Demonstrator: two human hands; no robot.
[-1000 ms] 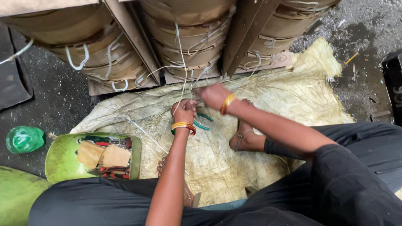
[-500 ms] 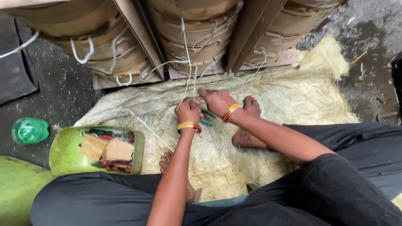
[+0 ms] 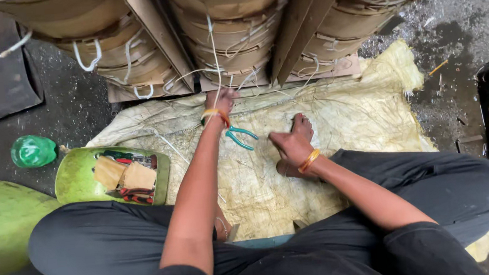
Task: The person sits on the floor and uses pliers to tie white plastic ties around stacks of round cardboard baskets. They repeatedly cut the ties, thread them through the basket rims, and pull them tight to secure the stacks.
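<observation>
Left hand (image 3: 222,100): stretched forward to the foot of the middle stack, fingers closed round white strings (image 3: 214,51) hanging from it; orange bangle on the wrist.
Right hand (image 3: 292,145): drawn back above the sack, curled into a loose fist; whether a string runs through it, cannot tell; orange bangle on the wrist too.
Strings: thin, white, running down the middle stack (image 3: 229,27) and trailing over the sack near the left hand.
Stacks: three piles of brown curved sheets, bound with white cord, parted by two slanting brown boards (image 3: 156,33); standing at the far edge of the sack.
Pliers (image 3: 239,135): teal handles, lying on the sack between the two hands, just beside the left wrist, held by neither hand.
Sack (image 3: 349,116): pale yellow, crumpled, spread flat on the floor under hands and legs.
Foot (image 3: 304,127): bare, resting on the sack just behind the right hand.
Legs (image 3: 100,244): crossed, in black trousers, at the near edge of the sack.
Tray (image 3: 77,176): green, on the floor to the left of the sack, holding brown card pieces and red-handled tools.
Cap (image 3: 33,151): green, round, on the floor just left of the tray.
Floor (image 3: 458,24): dark, gritty, with scattered scraps to the right.
</observation>
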